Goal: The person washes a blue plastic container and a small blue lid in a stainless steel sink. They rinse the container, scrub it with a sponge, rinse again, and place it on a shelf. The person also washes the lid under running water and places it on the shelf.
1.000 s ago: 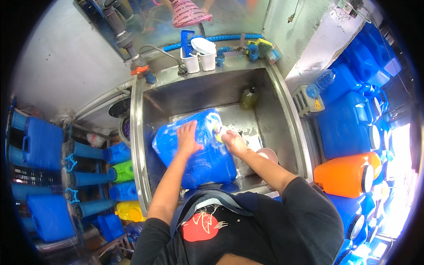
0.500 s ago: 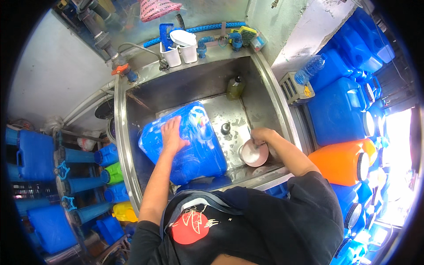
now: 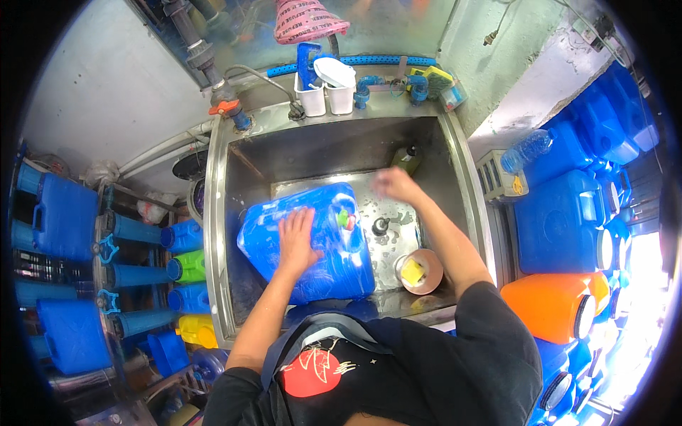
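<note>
A large blue jerrycan (image 3: pixel 334 263), streaked with white suds, lies tilted in the left half of a steel sink (image 3: pixel 465 184). My left hand (image 3: pixel 298 238) rests on its upper side with the fingers spread. A small green and pink patch (image 3: pixel 346 219) shows near its right edge. My right hand (image 3: pixel 398 186), smeared by motion, is over the far part of the sink, close to a dark-capped bottle (image 3: pixel 408 160) of greenish liquid; its fingers cannot be made out. A pink bowl (image 3: pixel 430 277) by the near right side holds a yellow sponge (image 3: pixel 412 272).
A black upright fitting (image 3: pixel 381 226) stands on the sink floor. Two white containers (image 3: pixel 341 98), blue pipes and a sponge (image 3: pixel 435 73) line the back ledge. Blue jerrycans (image 3: pixel 558 220) and an orange one (image 3: pixel 543 305) crowd the right; more containers (image 3: pixel 188 266) fill racks at left.
My right hand has left the bowl and moved away toward the far bottle. The yellow sponge now shows in the bowl. My left hand stays on the jerrycan; the whole view has shifted.
</note>
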`<action>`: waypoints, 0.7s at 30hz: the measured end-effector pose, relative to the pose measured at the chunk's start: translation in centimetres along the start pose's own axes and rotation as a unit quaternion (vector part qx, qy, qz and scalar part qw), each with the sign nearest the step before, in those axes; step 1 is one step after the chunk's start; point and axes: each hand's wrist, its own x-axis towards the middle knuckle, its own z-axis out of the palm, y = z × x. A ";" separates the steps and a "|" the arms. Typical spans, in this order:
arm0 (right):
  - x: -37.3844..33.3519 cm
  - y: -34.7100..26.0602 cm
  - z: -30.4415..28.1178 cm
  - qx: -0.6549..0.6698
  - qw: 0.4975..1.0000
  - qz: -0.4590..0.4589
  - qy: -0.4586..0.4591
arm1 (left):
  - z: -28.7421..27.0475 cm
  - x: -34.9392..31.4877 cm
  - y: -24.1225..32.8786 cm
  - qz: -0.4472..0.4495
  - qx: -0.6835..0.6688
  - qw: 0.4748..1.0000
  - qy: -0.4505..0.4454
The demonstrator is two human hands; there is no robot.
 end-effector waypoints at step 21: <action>2.1 -15.9 -8.1 -0.280 0.941 -0.092 0.169 | -0.2 0.3 0.2 -0.009 0.000 1.000 -0.007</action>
